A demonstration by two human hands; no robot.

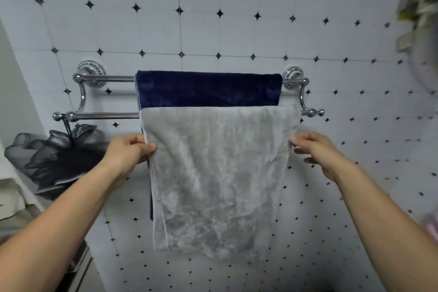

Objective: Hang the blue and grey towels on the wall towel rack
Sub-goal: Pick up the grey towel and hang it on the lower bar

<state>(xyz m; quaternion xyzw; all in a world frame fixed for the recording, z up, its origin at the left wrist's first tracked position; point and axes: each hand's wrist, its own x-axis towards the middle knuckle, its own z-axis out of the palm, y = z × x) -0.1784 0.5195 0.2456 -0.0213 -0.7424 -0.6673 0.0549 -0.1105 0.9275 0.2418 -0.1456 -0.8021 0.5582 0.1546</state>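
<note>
The wall is covered with white tiles that have small black diamonds at their corners, and it fills almost the whole view. Nearest to me are the two bare forearms of the person, reaching up. The left hand (129, 149) pinches the left edge of the soft, fluffy grey towel (218, 180), thumb on the front and fingers curled behind. The right hand (317, 152) touches the right edge with loosely bent fingers; I cannot tell if it really grips the cloth or only steadies it.

The grey towel hangs over the front, lower bar of the shiny chrome double-bar towel rack (102, 115). I think it is light and limp, so it should be held at both side edges, close under the bar, and pulled gently to make it even; the smooth metal may let it slide off.

Behind it, the dark blue towel (208, 89) is folded over the rear, upper bar near the wall. Both towels appear hung.

A black mesh bath sponge (64, 156) hangs from the left end of the front bar. I see no container clearly.
</note>
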